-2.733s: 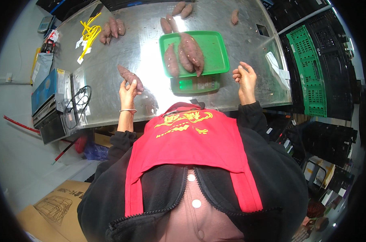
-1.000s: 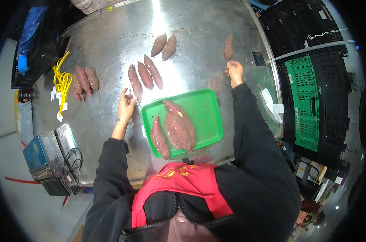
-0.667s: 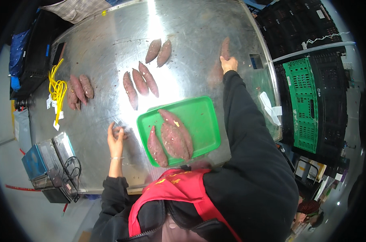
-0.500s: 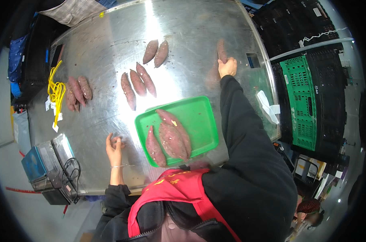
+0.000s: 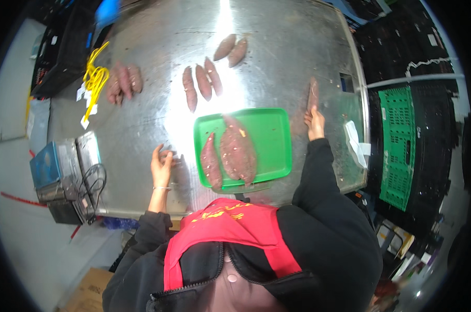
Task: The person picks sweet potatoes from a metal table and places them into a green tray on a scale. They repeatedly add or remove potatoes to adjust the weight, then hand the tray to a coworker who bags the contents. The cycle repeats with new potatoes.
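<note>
My left hand (image 5: pixel 161 162) is open, empty, fingers loosely curved, left of a green tray (image 5: pixel 283 120). The tray holds a slim sweet potato (image 5: pixel 211 162) beside larger, overlapping ones (image 5: pixel 237 153); it rests on a scale that is mostly hidden. At the right, my right hand (image 5: pixel 314 120) is closed round the lower end of a long sweet potato (image 5: pixel 312 92). Above the tray, three sweet potatoes (image 5: pixel 203 83) lie side by side, with a pair (image 5: pixel 230 48) beyond. Another group (image 5: pixel 123 83) lies at the left.
The steel table (image 5: pixel 149 39) also carries yellow cords (image 5: pixel 96 78), stacked devices (image 5: pixel 57 165) at the left edge and white material (image 5: pixel 352 143) at the right. Black crates (image 5: pixel 64 52) stand at back left; green (image 5: pixel 396 148) and black crates line the right.
My left hand has released the sweet potato it held, which joins the middle group, and moved down. My right hand has taken the lone sweet potato at right and drawn it nearer.
</note>
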The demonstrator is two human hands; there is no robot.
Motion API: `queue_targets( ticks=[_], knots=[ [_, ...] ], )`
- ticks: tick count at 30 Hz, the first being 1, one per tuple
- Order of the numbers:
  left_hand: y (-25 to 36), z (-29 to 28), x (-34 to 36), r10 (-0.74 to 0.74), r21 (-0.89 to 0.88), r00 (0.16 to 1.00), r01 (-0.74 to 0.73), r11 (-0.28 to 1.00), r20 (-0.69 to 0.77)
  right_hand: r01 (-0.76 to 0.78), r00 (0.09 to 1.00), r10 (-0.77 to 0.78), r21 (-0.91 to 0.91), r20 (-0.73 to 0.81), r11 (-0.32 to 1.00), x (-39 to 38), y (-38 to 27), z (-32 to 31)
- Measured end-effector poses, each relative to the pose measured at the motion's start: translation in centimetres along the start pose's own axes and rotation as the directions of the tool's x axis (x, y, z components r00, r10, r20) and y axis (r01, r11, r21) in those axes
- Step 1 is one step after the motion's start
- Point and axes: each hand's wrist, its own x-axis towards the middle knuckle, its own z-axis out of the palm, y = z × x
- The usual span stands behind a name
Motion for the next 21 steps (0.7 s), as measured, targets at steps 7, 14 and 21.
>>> queue_targets(
  ticks=[7, 14, 21],
  knots=[
    [0.9, 0.2, -1.4, 0.003, 0.039, 1.0, -0.002, 0.999, -0.023, 0.182, 0.854, -0.517, -0.893, -0.064, 0.411, -5.6, 2.1, -1.2],
    [1.8, 0.7, -1.6, 0.014, 0.006, 1.0, -0.014, 1.0, -0.019, 0.38, 0.605, -0.795, -0.895, 0.05, 0.233, -7.7, -2.7, 2.5],
    [0.8, 0.5, -1.8, -0.002, -0.045, 1.0, 0.001, 0.999, -0.023, 0.676, 0.701, -0.623, -0.603, 0.348, 0.424, -8.4, -10.2, 13.9]
  ],
)
